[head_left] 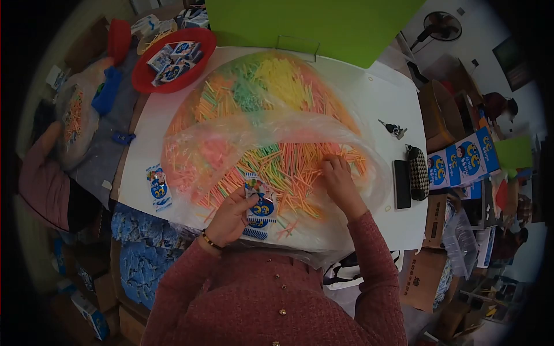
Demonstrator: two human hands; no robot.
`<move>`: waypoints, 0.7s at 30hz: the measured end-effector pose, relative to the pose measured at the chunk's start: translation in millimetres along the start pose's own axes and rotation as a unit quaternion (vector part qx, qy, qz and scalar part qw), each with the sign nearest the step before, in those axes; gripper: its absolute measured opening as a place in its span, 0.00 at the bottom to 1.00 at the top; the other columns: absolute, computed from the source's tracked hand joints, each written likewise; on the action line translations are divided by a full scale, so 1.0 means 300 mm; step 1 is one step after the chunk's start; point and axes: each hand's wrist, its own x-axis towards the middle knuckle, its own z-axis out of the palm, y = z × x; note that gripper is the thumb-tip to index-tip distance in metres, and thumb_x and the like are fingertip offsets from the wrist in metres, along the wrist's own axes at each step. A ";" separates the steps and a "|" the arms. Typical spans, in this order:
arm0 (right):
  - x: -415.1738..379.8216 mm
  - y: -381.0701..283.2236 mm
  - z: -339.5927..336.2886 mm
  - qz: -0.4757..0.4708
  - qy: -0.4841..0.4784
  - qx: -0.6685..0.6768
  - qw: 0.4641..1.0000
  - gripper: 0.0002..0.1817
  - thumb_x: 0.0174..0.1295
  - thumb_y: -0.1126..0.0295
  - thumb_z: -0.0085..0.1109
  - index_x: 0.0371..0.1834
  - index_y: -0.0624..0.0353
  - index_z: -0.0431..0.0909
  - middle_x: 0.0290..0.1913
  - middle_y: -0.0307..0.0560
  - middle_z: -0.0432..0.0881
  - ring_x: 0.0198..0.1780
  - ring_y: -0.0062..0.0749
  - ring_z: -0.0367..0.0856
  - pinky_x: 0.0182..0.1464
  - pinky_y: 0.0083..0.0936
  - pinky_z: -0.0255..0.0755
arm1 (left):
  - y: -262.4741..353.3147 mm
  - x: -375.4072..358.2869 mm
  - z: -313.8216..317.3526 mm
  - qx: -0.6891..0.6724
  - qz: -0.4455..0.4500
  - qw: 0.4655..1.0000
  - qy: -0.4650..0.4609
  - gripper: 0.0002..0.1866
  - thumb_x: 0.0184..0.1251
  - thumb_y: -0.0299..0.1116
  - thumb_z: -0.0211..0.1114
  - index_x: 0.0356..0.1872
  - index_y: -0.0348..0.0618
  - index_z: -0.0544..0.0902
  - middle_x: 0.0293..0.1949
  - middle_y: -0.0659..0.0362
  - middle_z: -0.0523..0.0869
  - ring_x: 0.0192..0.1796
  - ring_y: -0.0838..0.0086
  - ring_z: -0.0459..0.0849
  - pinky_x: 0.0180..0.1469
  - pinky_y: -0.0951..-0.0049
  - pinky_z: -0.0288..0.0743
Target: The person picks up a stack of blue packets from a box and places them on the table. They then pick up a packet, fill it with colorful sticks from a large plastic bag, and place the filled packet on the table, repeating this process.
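My left hand [229,216] is closed on a small blue-and-white printed packet [261,203], held upright between thumb and fingers over the near edge of the pile. Another packet [255,230] shows just below it. To the right, my right hand [339,180] reaches down into thin coloured sticks [283,176] with its fingers curled together; the fingertips are partly hidden among the sticks. Pink, orange, yellow and green sticks fill a large clear plastic bag [259,124], whose mouth lies open toward me.
A red bowl [203,75] of packets stands back left; a loose packet [157,185] lies at the left. Keys [394,129], a phone [401,184] and a checkered pouch [418,176] lie on the white table [398,95]. Another person's sleeve [43,184] is at far left.
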 end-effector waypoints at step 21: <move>-0.059 -0.024 0.076 0.213 0.171 0.523 0.807 0.06 0.74 0.75 0.49 0.49 0.59 0.75 0.49 0.40 0.80 0.50 0.21 0.77 0.56 0.21 0.70 | 0.009 0.026 0.004 0.071 0.102 0.991 0.044 0.10 0.73 0.25 0.58 0.52 0.37 0.80 0.45 0.57 0.88 0.46 0.72 0.88 0.51 0.70 0.82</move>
